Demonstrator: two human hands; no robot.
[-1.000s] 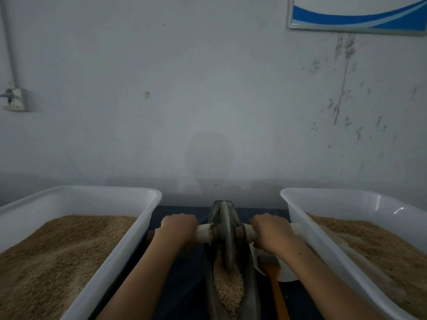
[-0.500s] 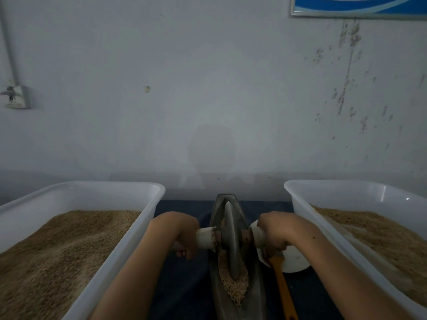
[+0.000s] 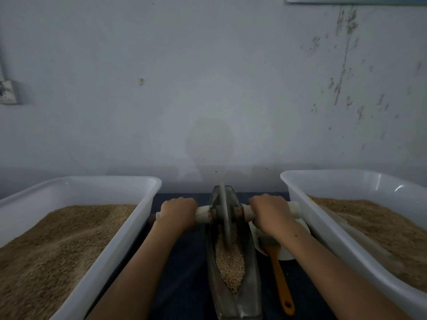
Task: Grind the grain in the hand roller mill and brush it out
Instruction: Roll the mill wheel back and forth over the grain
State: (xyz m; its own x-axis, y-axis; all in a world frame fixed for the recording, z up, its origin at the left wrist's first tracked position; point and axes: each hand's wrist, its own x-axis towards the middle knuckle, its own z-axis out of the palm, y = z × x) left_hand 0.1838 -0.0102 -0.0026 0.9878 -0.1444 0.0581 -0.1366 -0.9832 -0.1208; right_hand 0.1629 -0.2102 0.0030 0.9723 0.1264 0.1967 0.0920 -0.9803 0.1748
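Against a pale, scuffed wall (image 3: 231, 77) sits a dark desk (image 3: 184, 273) with a long boat-shaped metal trough (image 3: 248, 294) running away from the person down its middle. Grain (image 3: 230, 262) lies heaped in the near part of the trough. A thin metal wheel (image 3: 223, 211) stands upright on edge in the far part, with an axle handle (image 3: 203, 214) sticking out to both sides. The left hand (image 3: 178, 213) has its grip wrapped around the pale handle left of the wheel, and the right hand (image 3: 270, 214) grasps the handle right of it, both forearms stretched forward. Just right of the trough lies a brush (image 3: 280, 282) with an orange handle, its bristle end resting on a white dish (image 3: 288, 252) partly hidden by the right wrist. Two white tubs flank the mill, the left tub (image 3: 129, 229) and the right tub (image 3: 323, 218), each holding brown ground meal.
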